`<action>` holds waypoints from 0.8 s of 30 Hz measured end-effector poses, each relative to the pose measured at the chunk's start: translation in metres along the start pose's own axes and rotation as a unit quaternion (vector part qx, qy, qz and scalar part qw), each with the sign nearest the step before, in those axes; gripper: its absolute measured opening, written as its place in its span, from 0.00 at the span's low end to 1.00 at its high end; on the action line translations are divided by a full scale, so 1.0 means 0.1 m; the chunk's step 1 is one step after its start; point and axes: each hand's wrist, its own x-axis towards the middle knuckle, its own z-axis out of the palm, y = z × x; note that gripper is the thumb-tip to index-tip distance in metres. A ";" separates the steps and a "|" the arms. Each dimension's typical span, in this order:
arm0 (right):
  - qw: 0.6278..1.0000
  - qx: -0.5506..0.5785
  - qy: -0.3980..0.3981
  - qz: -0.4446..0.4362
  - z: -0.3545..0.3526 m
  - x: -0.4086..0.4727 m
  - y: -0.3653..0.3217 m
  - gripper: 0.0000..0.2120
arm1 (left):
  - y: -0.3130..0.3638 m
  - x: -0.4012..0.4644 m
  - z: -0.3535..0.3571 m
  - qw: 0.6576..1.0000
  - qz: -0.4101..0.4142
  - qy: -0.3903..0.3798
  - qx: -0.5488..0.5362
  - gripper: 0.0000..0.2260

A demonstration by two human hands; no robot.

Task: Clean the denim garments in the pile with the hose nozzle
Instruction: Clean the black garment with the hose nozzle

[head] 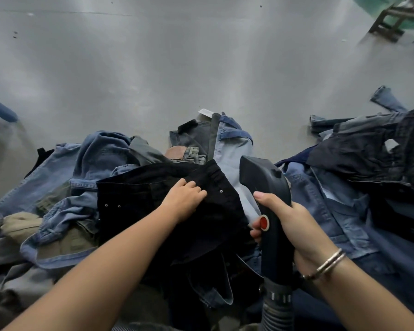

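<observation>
Right hand (294,225) grips the hose nozzle (265,187); left hand (183,199) clutches black jeans (153,194) beside it, which may bunch and slip.

Garment workroom or laundry-type work floor, not a home. Wide bare grey floor (177,68), smooth, faintly glossy, with a few dark specks, runs from the middle of the scene to the far side, with a seam line across the far left. Near side: a bulk pile of denim garments (120,182) heaped loose, many blues, some black, some olive, spreading left to right; a white tag (204,112) shows at its far edge. An industrial-looking hose nozzle (265,185) on a ribbed hose (279,314) sits at near right. Far right: a dark wooden stool (390,22) or frame, with something green behind it.
</observation>
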 end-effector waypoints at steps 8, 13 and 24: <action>0.999 0.030 0.007 0.010 -0.13 -0.02 0.00 0.12 | -0.31 0.06 0.06 0.924 -0.262 0.077 -0.267 0.27; 0.999 0.030 0.005 0.012 -0.14 0.01 -0.01 0.12 | -0.68 0.08 0.05 0.925 -0.264 -0.182 -0.205 0.35; 0.992 0.113 0.014 -0.050 -0.34 -0.29 -0.33 0.23 | -0.74 -0.40 -1.22 0.926 0.034 0.370 0.064 0.16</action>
